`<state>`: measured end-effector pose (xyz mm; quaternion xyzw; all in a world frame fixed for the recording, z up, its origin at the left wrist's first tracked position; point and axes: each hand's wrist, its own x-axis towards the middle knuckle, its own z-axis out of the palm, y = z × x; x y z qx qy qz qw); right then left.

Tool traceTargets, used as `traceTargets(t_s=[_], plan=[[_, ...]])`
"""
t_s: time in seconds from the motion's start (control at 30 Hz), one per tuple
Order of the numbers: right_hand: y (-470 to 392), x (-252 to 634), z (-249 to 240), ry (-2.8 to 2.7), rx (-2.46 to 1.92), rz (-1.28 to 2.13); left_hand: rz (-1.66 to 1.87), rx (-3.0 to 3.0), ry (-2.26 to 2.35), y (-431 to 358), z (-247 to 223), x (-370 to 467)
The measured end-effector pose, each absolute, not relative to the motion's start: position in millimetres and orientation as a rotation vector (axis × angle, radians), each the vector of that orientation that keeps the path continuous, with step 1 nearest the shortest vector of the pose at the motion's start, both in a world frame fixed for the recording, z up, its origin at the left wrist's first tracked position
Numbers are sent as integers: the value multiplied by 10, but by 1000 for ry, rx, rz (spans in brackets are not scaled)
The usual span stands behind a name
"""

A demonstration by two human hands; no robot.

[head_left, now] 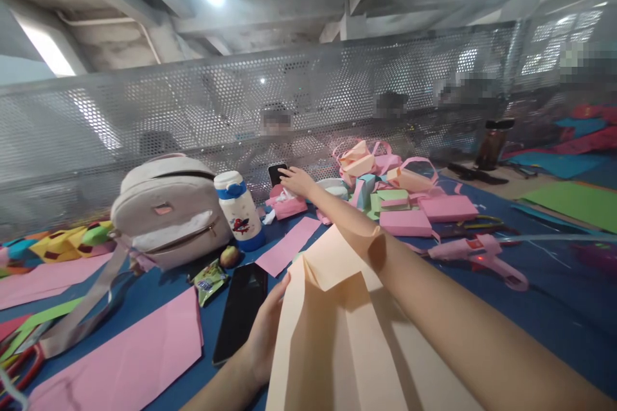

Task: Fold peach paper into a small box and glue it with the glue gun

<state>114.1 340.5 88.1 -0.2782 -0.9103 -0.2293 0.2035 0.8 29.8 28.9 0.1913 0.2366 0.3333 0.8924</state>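
Note:
My left hand is closed around the left edge of a folded peach sheet of paper, which has several creases and a bent-over top flap. My right arm stretches across above the paper. At its end, my right hand reaches forward with fingers extended, the tips at the edge of a small upright phone. Whether they press on it is too small to tell. Pink crumpled paper lies just below that hand. A large black phone rests flat beside my left hand.
A white backpack and a white-blue bottle stand at left. Pink sheets and a snack packet lie nearby. Folded paper boxes and a pink glue gun sit right. A perforated metal screen runs behind.

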Motion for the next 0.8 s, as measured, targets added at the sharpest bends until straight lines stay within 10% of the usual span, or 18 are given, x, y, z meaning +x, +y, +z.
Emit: traceTargets(t_s=[0.8], plan=[[2741, 1227, 654, -2432, -1105, -433, 783, 409, 537, 309, 231, 2]])
